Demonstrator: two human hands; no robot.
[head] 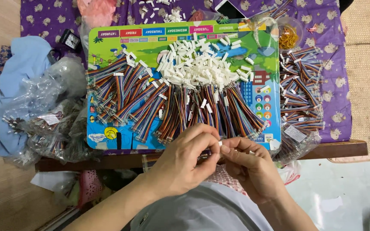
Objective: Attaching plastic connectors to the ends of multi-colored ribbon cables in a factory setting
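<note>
A blue cloth lies at far left, with clear bags of parts beside it. Next comes the colourful board, covered with striped wire bundles and a heap of white connectors. At the board's near edge the left hand pinches a small white connector between thumb and forefinger. The right hand meets it, its fingertips closed on the same piece. Further right, more wire bundles lie on the purple cloth, below a bowl of rubber bands.
</note>
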